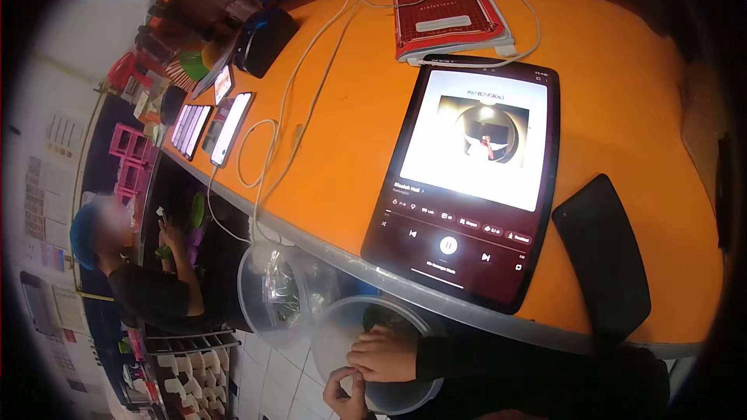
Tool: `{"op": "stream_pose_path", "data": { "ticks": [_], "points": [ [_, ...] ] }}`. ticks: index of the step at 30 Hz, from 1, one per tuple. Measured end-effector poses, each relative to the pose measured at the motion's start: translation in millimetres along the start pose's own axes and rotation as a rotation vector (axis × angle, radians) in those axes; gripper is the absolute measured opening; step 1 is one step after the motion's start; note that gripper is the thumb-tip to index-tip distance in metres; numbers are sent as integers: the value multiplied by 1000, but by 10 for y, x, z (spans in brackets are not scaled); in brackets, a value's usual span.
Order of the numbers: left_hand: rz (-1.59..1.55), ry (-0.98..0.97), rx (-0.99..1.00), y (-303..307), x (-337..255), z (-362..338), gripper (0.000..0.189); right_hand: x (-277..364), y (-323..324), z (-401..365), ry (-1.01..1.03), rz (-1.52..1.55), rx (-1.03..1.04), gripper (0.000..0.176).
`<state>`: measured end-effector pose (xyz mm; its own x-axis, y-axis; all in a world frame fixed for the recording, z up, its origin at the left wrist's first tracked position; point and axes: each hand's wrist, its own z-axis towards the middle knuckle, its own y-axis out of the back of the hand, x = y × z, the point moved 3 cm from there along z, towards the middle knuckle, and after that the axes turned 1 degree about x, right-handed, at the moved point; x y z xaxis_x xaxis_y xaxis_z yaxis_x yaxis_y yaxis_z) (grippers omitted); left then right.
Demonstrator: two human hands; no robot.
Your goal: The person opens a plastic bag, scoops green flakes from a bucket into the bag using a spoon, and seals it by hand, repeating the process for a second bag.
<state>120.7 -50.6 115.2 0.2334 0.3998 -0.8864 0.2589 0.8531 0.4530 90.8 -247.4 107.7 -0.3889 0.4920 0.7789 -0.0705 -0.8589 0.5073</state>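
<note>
My left hand (346,394) is at the bottom of the view, thumb and fingers pinched together beside the rim of a clear plastic tub (331,319). My right hand (383,355), in a black sleeve (482,365), reaches over the tub with its fingers curled. The two hands meet at the fingertips; whatever is between them is too small or hidden to make out. Dark green leafy stuff (381,316) shows inside the tub, partly behind my right hand.
Another clear tub (257,303) stands beside mine. On the orange table (334,163) lie a tablet (467,187), a black flat object (603,257), a red book (447,12), several phones (229,128) and a white cable (284,101). A person (148,288) in a blue cap works at left.
</note>
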Motion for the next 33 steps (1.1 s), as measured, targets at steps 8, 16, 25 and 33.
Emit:
{"op": "stream_pose_path", "data": {
  "ticks": [8,16,25,33],
  "points": [
    [22,54,24,61,81,-25,14,10,-28,-15,-20,12,20,16],
    [-8,67,-4,41,77,-38,12,-3,-26,-11,-43,46,35,13],
    [-64,40,47,123,147,-53,14,-4,-44,-36,-39,240,-47,12],
    [-179,11,-114,32,-25,-61,19,19,264,11,-64,346,16,11]
  ]
}}
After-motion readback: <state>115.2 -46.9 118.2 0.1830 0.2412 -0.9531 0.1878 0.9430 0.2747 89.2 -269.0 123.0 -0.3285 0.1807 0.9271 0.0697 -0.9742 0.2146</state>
